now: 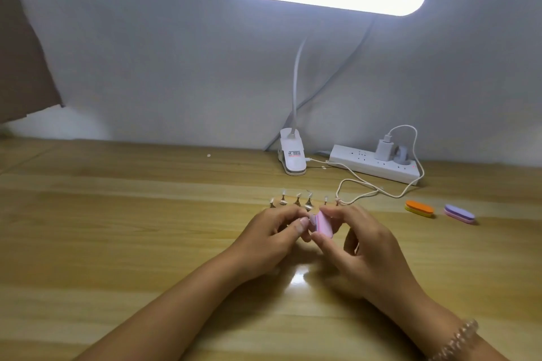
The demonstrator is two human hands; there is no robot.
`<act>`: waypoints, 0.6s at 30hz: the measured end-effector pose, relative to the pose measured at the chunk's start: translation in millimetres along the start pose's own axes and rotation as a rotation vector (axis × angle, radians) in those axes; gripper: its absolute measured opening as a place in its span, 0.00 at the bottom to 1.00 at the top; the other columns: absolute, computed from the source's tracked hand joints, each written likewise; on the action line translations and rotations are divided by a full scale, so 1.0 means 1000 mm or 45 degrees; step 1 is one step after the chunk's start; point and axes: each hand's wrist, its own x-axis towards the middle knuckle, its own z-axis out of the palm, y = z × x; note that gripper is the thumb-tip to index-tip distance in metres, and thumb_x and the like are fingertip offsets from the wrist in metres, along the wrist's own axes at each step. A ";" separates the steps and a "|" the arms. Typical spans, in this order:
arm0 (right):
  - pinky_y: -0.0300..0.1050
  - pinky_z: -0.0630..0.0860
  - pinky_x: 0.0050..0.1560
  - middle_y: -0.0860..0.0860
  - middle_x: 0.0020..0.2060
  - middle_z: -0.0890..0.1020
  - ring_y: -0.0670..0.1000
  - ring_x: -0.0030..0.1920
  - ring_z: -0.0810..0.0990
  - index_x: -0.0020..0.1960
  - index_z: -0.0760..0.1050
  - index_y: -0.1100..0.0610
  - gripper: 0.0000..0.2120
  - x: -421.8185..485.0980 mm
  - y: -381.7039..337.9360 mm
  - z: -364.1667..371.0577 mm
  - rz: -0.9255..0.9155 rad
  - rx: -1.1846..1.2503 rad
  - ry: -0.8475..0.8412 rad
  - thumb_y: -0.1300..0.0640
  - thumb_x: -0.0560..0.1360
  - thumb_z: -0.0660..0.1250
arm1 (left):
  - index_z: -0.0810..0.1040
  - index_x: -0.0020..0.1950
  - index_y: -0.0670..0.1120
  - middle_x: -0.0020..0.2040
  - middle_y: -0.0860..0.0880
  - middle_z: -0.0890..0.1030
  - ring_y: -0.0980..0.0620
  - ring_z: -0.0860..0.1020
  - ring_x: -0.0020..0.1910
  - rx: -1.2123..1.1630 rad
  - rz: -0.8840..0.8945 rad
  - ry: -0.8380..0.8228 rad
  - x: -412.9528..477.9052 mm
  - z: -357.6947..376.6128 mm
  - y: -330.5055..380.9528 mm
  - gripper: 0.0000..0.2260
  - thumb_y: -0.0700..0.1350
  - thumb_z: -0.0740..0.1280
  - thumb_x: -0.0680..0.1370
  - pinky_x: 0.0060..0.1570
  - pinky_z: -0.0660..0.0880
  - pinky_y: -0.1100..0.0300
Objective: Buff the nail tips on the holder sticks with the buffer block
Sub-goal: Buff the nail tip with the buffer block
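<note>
Small nail-craft desk, looks like home hobby setup. Wood-grain table [117,228] against plain white wall [146,53]. Clip-on LED lamp [291,157] standing at table's far edge, lit bar overhead. White power strip [372,168] just beside it along far edge, USB charger [383,149] plugged in, cable [352,184] looping over tabletop. Row of nail-tip holder sticks [297,201] mid-table; orange buffer block [419,209] and purple buffer block [459,214] toward right edge.

One wide-angle camera rides on my head, facing forward and down across the bench [123,243]. It is close: my left grip [272,233] and right grip [362,243] sit mid-frame toward the near edge, and the far edge meets the wall [146,53] higher up.
</note>
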 end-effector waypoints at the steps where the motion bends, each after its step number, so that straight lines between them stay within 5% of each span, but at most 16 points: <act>1: 0.40 0.72 0.33 0.42 0.43 0.79 0.48 0.29 0.74 0.55 0.79 0.49 0.15 -0.002 -0.001 0.000 -0.010 0.018 -0.025 0.52 0.70 0.76 | 0.80 0.49 0.50 0.38 0.57 0.79 0.58 0.75 0.38 -0.006 -0.005 0.003 0.000 0.000 0.000 0.09 0.45 0.60 0.81 0.37 0.71 0.60; 6: 0.44 0.72 0.34 0.42 0.41 0.82 0.49 0.28 0.74 0.54 0.78 0.49 0.15 0.004 0.002 -0.003 0.188 0.186 0.080 0.49 0.69 0.75 | 0.80 0.49 0.49 0.38 0.57 0.79 0.61 0.75 0.38 0.004 -0.025 -0.007 0.000 0.002 0.003 0.09 0.48 0.60 0.80 0.38 0.69 0.65; 12: 0.42 0.70 0.32 0.39 0.40 0.81 0.47 0.28 0.74 0.48 0.77 0.48 0.21 0.000 -0.009 0.000 0.078 0.120 -0.010 0.33 0.66 0.71 | 0.78 0.47 0.49 0.41 0.53 0.80 0.53 0.77 0.42 0.166 0.039 -0.038 -0.001 0.000 0.004 0.08 0.42 0.62 0.82 0.46 0.73 0.52; 15: 0.43 0.71 0.35 0.38 0.39 0.81 0.47 0.30 0.74 0.46 0.76 0.48 0.19 0.004 -0.002 -0.001 0.158 0.096 0.048 0.34 0.66 0.67 | 0.76 0.44 0.57 0.38 0.59 0.78 0.59 0.76 0.40 0.200 0.058 -0.052 -0.003 0.001 0.006 0.11 0.43 0.63 0.83 0.44 0.72 0.58; 18: 0.40 0.70 0.32 0.39 0.38 0.79 0.48 0.29 0.73 0.48 0.75 0.48 0.17 -0.002 -0.006 -0.001 0.015 0.005 -0.030 0.39 0.67 0.72 | 0.78 0.46 0.50 0.39 0.57 0.77 0.57 0.74 0.40 0.227 0.062 -0.054 -0.002 0.000 0.004 0.09 0.40 0.62 0.83 0.44 0.70 0.54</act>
